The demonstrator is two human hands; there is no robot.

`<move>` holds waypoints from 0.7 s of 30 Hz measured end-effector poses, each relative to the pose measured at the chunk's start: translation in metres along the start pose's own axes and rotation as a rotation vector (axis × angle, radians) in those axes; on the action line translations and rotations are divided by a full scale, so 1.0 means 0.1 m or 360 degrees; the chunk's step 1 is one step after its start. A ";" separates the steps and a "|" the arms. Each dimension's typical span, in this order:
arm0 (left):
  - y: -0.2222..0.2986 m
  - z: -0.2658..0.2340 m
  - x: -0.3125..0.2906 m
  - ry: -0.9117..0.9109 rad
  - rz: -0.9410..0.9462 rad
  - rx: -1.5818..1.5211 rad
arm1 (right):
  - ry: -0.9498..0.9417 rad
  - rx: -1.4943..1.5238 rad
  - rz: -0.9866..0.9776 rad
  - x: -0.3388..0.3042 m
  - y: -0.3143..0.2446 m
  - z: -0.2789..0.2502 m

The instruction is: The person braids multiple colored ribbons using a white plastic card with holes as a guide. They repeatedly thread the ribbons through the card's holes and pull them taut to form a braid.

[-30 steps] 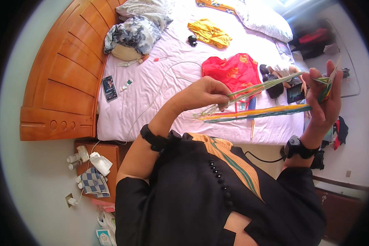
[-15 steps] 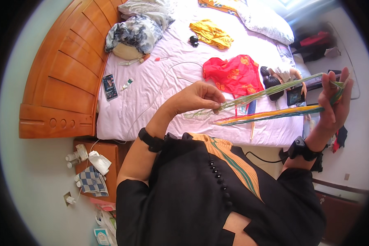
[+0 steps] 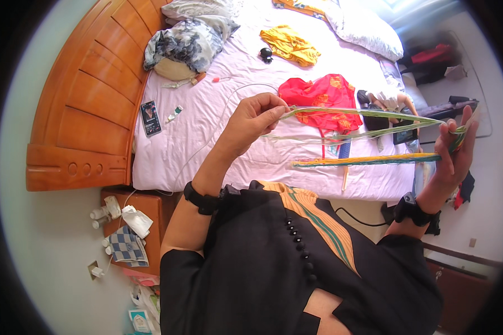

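A bundle of long, fine threads stretches between my hands above the bed's near side. My left hand point(image 3: 257, 120) is closed in a pinch on the end of some green threads point(image 3: 341, 111), held taut toward the right. My right hand point(image 3: 455, 148) is raised, its fingers upright, with the threads gripped between and around them. A second green part of the bundle sags a little below the pinched one. Lower down, yellow and teal threads point(image 3: 369, 161) run left from my right hand, and their far end hangs apart from my left hand.
The bed point(image 3: 207, 162) has a pink sheet and a wooden headboard point(image 3: 89, 106). On it lie red cloth point(image 3: 318, 92), yellow cloth point(image 3: 290, 44), a phone point(image 3: 150, 118) and pillows. Near the right edge another person point(image 3: 394, 100) is by a dark tablet point(image 3: 405, 134). A nightstand point(image 3: 153, 223) stands lower left.
My left hand has risen and moved left, drawing part of the green threads up and away from the rest. My right hand stays nearly in place, its fingers shifted slightly.
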State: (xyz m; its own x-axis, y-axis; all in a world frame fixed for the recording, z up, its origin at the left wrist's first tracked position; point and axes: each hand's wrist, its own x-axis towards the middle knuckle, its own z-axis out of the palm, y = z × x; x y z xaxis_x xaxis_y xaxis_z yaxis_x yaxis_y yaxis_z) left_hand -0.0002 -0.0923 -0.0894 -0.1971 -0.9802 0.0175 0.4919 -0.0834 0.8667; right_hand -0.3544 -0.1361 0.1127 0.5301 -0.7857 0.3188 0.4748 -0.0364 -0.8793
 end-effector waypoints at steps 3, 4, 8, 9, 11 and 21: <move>0.03 0.03 0.00 0.0074 0.0058 0.0115 | 0.0001 0.0004 -0.0003 -0.01 0.01 -0.01; 0.04 0.03 0.00 0.0077 0.0067 0.0131 | 0.0001 0.0005 -0.0010 -0.01 0.01 -0.02; 0.11 0.04 -0.02 0.0010 0.0051 0.0178 | 0.0026 -0.0020 -0.0040 -0.03 -0.02 -0.07; 0.11 0.03 -0.02 -0.0002 0.0055 0.0182 | 0.0035 -0.0032 -0.0049 -0.04 -0.03 -0.09; 0.11 0.02 -0.02 -0.0025 0.0063 0.0189 | 0.0027 0.0000 -0.0048 -0.04 -0.04 -0.11; 0.16 0.02 -0.07 -0.0168 -0.0033 -0.0028 | 0.0021 0.0068 -0.0055 -0.02 -0.06 -0.17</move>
State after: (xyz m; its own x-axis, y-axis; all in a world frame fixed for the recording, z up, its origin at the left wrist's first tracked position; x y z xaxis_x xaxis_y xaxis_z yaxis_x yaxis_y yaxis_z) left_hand 0.0075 -0.0864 -0.0744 -0.2954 -0.9539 0.0529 0.5011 -0.1075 0.8587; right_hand -0.3703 -0.1450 0.1112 0.5038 -0.7924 0.3439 0.5223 -0.0377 -0.8519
